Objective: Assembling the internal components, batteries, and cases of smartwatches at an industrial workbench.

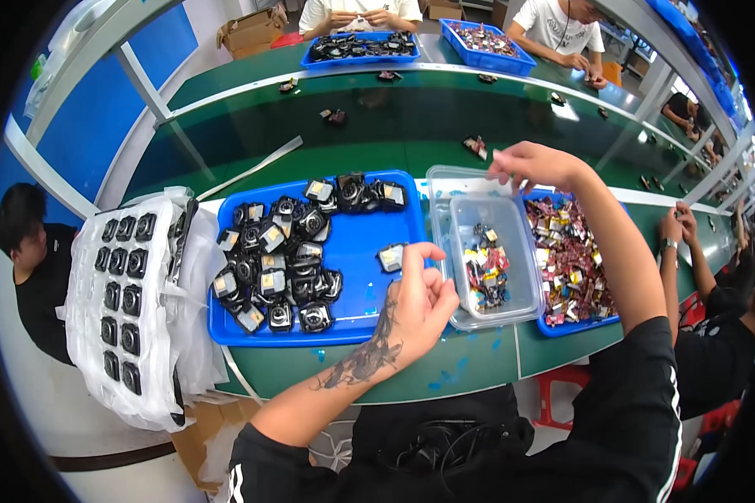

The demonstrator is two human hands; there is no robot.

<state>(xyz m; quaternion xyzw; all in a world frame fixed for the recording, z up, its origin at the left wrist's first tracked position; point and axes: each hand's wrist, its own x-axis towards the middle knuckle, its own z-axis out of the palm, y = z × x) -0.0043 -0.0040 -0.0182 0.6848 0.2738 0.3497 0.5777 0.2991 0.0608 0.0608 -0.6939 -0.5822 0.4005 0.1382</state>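
Hands apart: left hand [428, 303] half-curled by a module [389, 257], right hand [535, 165] bent near a tub [478, 186]; grips unclear.

Green workbench top [470, 356], wide blue tray [361, 302] of black camera-like modules [314, 222] at left, clear plastic tub [520, 312] in the middle, narrower blue tray [575, 329] of small circuit boards [566, 243] at right; green conveyor belt [394, 126] beyond, scattered electronic assemblies [476, 147] on it

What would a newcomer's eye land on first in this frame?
Probably the shallow, bright-blue plastic tray left of centre, heaped with black, boxy units. Next, the white, film-draped tray at far left, holding black, round-faced units in rows. Then the red-and-yellow small parts filling a second blue plastic tray, right of the clear, rectangular plastic container.
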